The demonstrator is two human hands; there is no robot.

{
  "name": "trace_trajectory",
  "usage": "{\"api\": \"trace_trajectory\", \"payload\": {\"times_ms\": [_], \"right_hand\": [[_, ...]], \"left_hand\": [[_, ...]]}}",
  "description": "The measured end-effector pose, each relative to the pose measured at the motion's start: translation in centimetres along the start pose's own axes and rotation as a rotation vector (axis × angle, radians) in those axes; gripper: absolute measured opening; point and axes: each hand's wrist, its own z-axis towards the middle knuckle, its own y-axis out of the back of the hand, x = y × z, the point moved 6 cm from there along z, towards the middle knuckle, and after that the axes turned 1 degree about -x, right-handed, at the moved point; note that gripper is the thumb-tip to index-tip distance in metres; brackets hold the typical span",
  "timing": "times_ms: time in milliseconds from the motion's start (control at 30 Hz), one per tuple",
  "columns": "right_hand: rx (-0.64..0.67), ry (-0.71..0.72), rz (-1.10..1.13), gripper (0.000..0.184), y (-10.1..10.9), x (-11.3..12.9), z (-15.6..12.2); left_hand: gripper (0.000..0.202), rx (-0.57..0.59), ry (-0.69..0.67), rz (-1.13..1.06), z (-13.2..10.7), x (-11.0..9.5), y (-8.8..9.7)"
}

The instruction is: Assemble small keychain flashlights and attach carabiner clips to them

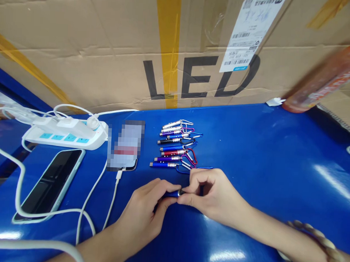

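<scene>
Box [109,47] is standing behind the table [264,150]. Power strip [66,136] is lying far left, phone [49,183] in front of it, second phone [125,146] just right, then the row of flashlights [175,148]. Left hand [144,214] and right hand [211,196] are pinching a flashlight [172,193] before that row.

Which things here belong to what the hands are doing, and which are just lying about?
In hand: blue mini torch, pinched by left hand and right hand; row of mini torches.
Lying about: power strip, dark phone, charging phone, cardboard box, orange can.
</scene>
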Motion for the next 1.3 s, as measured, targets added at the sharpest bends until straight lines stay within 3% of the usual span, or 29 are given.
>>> {"api": "trace_trajectory", "payload": {"times_ms": [567, 933, 1300], "right_hand": [[0.025, -0.163, 0.059, 0.039, 0.3, -0.4, 0.3], [0.041, -0.098, 0.058, 0.037, 0.6, 0.0, 0.5], [0.007, 0.033, 0.01, 0.032, 1.1, 0.4, 0.3]], "left_hand": [[0.014, -0.004, 0.005, 0.034, 0.5, 0.2, 0.2], [0.014, -0.001, 0.018, 0.003, 0.4, 0.2, 0.3], [0.014, 0.071, 0.21, -0.117, 0.7, 1.1, -0.1]]}}
